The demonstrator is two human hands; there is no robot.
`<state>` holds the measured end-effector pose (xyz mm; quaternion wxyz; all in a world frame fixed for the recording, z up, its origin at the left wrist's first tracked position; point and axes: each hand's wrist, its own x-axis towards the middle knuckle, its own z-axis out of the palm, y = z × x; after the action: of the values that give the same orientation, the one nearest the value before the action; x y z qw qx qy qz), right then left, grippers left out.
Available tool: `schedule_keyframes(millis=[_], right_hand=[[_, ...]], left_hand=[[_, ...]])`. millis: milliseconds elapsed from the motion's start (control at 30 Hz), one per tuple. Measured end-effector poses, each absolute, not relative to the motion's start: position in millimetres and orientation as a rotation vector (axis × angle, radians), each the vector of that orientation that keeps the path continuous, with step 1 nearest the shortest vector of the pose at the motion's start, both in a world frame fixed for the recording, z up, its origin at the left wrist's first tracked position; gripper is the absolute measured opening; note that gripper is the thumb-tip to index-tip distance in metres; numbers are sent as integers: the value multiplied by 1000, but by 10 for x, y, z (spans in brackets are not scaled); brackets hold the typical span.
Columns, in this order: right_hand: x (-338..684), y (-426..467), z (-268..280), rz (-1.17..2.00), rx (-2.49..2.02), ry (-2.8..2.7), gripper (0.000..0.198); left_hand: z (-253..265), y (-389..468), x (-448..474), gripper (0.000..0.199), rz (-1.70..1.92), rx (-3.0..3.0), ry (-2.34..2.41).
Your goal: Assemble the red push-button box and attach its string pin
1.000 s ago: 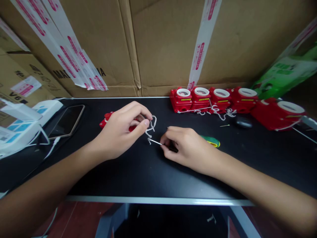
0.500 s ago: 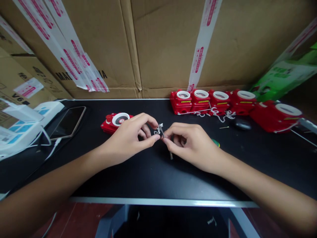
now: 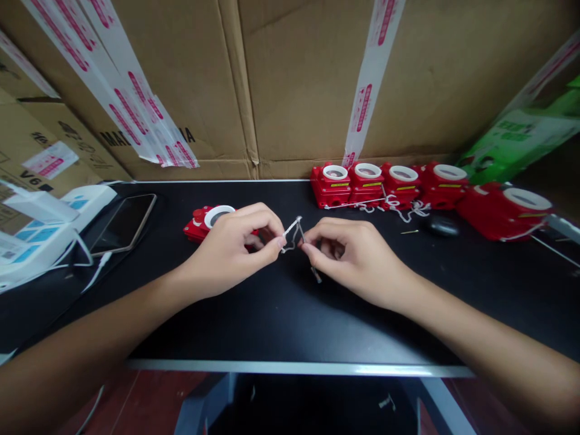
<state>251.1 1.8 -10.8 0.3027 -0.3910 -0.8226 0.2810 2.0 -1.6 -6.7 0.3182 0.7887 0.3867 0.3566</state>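
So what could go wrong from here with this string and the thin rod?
The white string seems to meet the thin rod only near its upper end, so it might slip off. The rod is pinched in the fingertips of the right hand, close to the left hand, so a slip could poke those fingers. The left knuckles also sit near the red unit and might nudge it.

I note a large cardboard box (image 3: 299,90) along the rear edge of the black table (image 3: 272,329), bearing white-and-red tape (image 3: 365,96), with a carton (image 3: 18,142) marked "V6" at far left. I record a white power strip (image 3: 102,196) carrying a charger (image 3: 48,204), and a phone (image 3: 124,223) lying flat just beside it. I find a green package (image 3: 516,136) at far right.
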Motion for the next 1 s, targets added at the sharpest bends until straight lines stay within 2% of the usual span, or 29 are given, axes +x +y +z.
schedule_keyframes(millis=[333,567,733,867,1000], right_hand=[[2829,394,35,343,-1502,-2098,23],[3026,566,-59,-23,-1454,-2504,29],[3019,600,-181,-13,-1433,-2671,32],[2983,561,-138,42,-1443,-2659,26],[3024,461,4,284,-1430,-2626,28]], left_hand=[[187,36,-154,22,1132,1628,736],[222,15,-136,26,1194,1407,659],[261,3,-161,30,1281,1403,621],[200,5,-133,33,1267,1478,663],[149,-2,-83,32,1234,1454,672]])
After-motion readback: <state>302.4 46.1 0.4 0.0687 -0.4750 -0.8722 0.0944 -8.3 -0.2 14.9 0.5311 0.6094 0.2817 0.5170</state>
